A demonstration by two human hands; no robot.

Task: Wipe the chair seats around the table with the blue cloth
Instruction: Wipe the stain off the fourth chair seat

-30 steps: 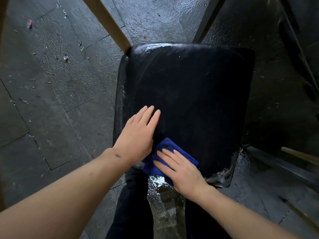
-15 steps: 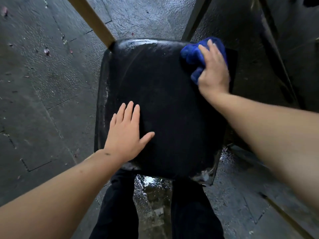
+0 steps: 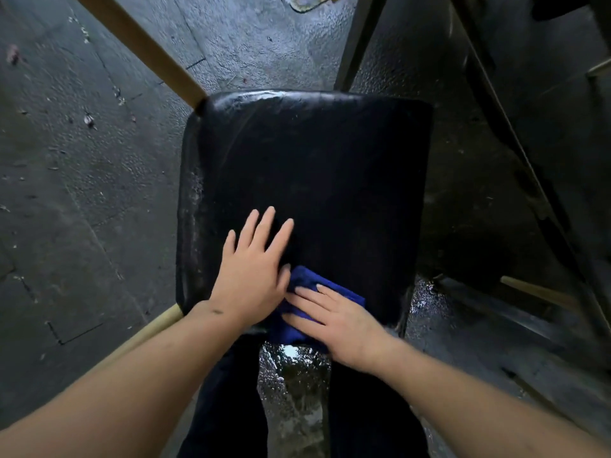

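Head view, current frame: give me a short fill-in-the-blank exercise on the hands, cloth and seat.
1. The right hand presses flat on the ____ cloth.
2. The cloth lies at the seat's ____ edge, closest to the person.
3. The left hand rests on the black chair seat with ____ fingers.

Missing words: blue; near; straight

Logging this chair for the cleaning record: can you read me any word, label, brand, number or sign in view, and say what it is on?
None: no readable text anywhere in the head view.
Black chair seat: no label or brand shows.
Blue cloth under the right hand: no tag or print visible.
Left hand: flat on the seat, hiding no visible lettering.
Wet floor: only scattered debris.
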